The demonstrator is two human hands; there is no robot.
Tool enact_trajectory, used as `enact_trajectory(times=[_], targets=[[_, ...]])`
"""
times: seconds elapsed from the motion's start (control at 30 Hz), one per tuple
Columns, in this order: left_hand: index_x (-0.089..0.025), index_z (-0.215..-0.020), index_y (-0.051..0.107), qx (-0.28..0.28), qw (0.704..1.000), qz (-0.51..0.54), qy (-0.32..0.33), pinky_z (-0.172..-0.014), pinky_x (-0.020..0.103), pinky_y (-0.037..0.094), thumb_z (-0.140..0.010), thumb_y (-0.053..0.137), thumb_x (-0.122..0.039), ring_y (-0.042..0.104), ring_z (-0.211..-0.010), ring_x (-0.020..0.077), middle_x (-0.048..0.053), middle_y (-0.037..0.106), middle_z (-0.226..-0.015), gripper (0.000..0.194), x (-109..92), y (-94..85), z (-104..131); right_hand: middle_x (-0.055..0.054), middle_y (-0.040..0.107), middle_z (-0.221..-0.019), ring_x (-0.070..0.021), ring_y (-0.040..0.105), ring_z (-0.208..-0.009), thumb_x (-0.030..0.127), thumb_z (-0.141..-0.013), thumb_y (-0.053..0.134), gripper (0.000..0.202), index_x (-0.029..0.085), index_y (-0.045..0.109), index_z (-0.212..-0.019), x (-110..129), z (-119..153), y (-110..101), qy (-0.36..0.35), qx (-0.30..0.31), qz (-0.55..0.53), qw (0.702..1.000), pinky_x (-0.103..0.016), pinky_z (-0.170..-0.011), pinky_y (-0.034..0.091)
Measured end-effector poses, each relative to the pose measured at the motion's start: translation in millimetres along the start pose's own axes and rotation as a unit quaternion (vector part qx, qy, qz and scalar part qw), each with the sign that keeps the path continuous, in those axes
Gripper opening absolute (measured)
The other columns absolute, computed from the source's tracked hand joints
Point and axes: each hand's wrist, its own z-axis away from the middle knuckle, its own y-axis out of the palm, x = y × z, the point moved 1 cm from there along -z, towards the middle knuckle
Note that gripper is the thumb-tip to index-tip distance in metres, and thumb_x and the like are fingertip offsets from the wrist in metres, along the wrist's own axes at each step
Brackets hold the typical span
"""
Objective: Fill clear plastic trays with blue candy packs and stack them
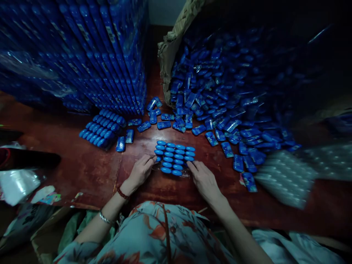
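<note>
In front of me on the table stands a block of small glossy blue packs (173, 157), set on end in rows, with a bit of clear plastic showing at its near edge. My left hand (141, 170) is at the block's left side, its thumb and fingers closed on a blue pack there. At the right side, the fingers of my right hand (203, 179) are closed against a pack in the near right corner. The fingertips partly hide what they grip. Further left sits another filled block of blue packs (100, 128).
Many loose blue packs (214, 106) spill from a torn cardboard box (167, 55). A tall stack of blue packs (110, 55) rises at back left. Clear moulded trays (287, 176) lie right; a dark cylinder (30, 157) lies left. The reddish-brown table (93, 172) ends near my body.
</note>
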Motion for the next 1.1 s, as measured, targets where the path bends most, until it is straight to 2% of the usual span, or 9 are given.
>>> enact_trajectory(times=[0.2,0.27,0.4,0.57,0.73,0.83,0.9,1.0,1.1], targets=[[-0.016,-0.088,0.055,0.11,0.991,-0.012,0.069,-0.064,0.024,0.042,-0.092,0.034,-0.011,0.05,-0.073,0.0143,0.006,0.056,-0.08,0.021,6,-18.1,-19,-0.013,0.058,-0.112,-0.0232,0.055,-0.099,-0.001,-0.081,0.028,0.055,0.016,0.041,-0.131,-4,-7,-5,-0.051,0.024,0.014,0.998,-0.039,-0.086,0.047],[-0.016,-0.084,0.054,0.146,0.987,-0.007,0.069,-0.064,0.024,0.043,-0.091,0.032,-0.01,0.05,-0.072,0.0141,0.005,0.056,-0.08,0.024,6,-23.8,-26,-0.012,0.058,-0.109,-0.0224,0.054,-0.1,-0.001,-0.08,0.028,0.053,0.015,0.043,-0.128,-5,-11,-8,-0.058,0.026,-0.004,0.998,-0.038,-0.087,0.047],[-0.017,-0.084,0.054,0.187,0.98,0.024,0.065,-0.069,0.026,0.045,-0.09,0.032,-0.009,0.054,-0.077,0.0147,0.006,0.058,-0.085,0.024,7,-25.6,-34,-0.01,0.059,-0.103,-0.0207,0.055,-0.093,0.0,-0.082,0.033,0.043,0.016,0.05,-0.117,3,-28,-26,-0.051,0.102,-0.009,0.993,-0.035,-0.084,0.047],[-0.018,-0.091,0.058,0.117,0.991,0.028,0.055,-0.068,0.025,0.047,-0.092,0.034,-0.016,0.055,-0.077,0.0143,0.007,0.059,-0.087,0.023,13,-16.0,-29,-0.009,0.059,-0.096,-0.0214,0.056,-0.088,0.006,-0.086,0.037,0.028,0.017,0.056,-0.104,17,-45,-47,-0.035,0.16,0.03,0.986,-0.034,-0.078,0.045],[-0.016,-0.088,0.058,0.051,0.997,0.023,0.044,-0.063,0.022,0.044,-0.093,0.035,-0.018,0.052,-0.071,0.0122,0.005,0.056,-0.079,0.024,12,-7.2,-18,-0.008,0.06,-0.097,-0.0197,0.057,-0.087,0.001,-0.084,0.037,0.031,0.017,0.056,-0.102,20,-43,-42,-0.025,0.156,0.033,0.987,-0.029,-0.074,0.044],[-0.016,-0.086,0.058,0.051,0.998,0.021,0.022,-0.062,0.022,0.044,-0.093,0.035,-0.019,0.052,-0.069,0.012,0.004,0.056,-0.077,0.024,5,-11.2,-14,-0.007,0.063,-0.097,-0.0179,0.059,-0.084,0.007,-0.088,0.039,0.029,0.018,0.055,-0.11,15,-31,-26,-0.023,0.087,0.009,0.996,-0.028,-0.072,0.046],[-0.017,-0.09,0.058,0.056,0.998,0.02,0.009,-0.062,0.022,0.044,-0.093,0.036,-0.019,0.053,-0.07,0.0127,0.004,0.057,-0.079,0.023,0,-18.1,-9,-0.008,0.064,-0.099,-0.0175,0.06,-0.088,0.018,-0.091,0.042,0.028,0.019,0.053,-0.117,1,-15,-14,-0.007,-0.026,-0.013,1.0,-0.028,-0.077,0.046],[-0.018,-0.098,0.057,0.058,0.998,0.026,-0.01,-0.063,0.022,0.045,-0.092,0.035,-0.017,0.054,-0.072,0.0134,0.005,0.057,-0.083,0.023,-2,-28.7,4,-0.012,0.062,-0.11,-0.0211,0.055,-0.104,0.027,-0.09,0.045,0.032,0.018,0.053,-0.119,-40,18,3,0.126,-0.239,0.0,0.963,-0.036,-0.089,0.042],[-0.019,-0.099,0.057,0.057,0.997,0.036,-0.035,-0.063,0.022,0.046,-0.091,0.036,-0.014,0.055,-0.072,0.013,0.005,0.057,-0.083,0.023,3,-33.5,18,-0.02,0.054,-0.119,-0.0299,0.049,-0.11,0.04,-0.09,0.04,0.042,0.014,0.055,-0.119,-92,43,20,0.302,-0.293,0.054,0.906,-0.05,-0.087,0.04]])
